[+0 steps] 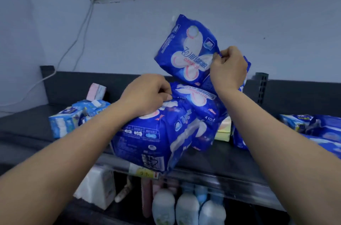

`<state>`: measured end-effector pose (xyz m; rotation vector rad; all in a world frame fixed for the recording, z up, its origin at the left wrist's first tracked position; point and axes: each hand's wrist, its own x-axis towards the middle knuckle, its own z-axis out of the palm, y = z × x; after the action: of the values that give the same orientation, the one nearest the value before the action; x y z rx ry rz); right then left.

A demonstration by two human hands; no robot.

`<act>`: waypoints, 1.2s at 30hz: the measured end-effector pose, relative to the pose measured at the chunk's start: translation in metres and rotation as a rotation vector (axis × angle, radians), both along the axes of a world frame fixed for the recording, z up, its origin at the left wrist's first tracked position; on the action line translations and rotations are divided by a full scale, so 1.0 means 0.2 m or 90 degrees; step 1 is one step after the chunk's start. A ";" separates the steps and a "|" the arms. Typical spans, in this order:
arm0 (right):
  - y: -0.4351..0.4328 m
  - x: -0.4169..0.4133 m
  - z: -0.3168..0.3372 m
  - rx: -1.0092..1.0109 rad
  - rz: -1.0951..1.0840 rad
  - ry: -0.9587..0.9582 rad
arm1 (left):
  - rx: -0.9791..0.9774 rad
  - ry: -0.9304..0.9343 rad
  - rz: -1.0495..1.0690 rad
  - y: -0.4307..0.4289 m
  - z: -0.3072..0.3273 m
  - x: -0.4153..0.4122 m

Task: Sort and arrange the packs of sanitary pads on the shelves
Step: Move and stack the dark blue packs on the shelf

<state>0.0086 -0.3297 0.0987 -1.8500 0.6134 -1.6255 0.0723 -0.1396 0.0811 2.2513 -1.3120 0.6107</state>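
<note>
My left hand curls round the fold of a bulky dark-blue plastic pad pack lying on the black metal shelf. At one o'clock, a smaller glossy blue pack hangs tilted, its three-o'clock edge pinched by my right hand. Both seem light, squashy, slippery; seams grip best.

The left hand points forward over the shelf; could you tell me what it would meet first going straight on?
Probably the dark blue pad pack lying atop the pile, just beyond the left hand; behind that comes the shelf's back panel, though depth is unclear.
</note>
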 end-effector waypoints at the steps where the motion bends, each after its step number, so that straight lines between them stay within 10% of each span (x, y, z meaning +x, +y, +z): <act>1: 0.06 0.04 0.01 -0.001 0.021 -0.004 | 0.007 -0.007 0.028 0.08 0.03 0.01; 20: 1.93 0.53 -0.11 0.016 0.512 0.101 | 0.069 -0.031 0.599 2.16 -0.04 -0.20; 36: 3.80 0.02 -0.17 0.049 0.889 0.079 | -0.033 -0.068 0.981 3.71 -0.15 -1.13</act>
<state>0.0119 0.4300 0.0648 -1.6117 -0.5319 -0.5214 -0.1536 0.6027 0.0516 2.8215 0.6957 1.1585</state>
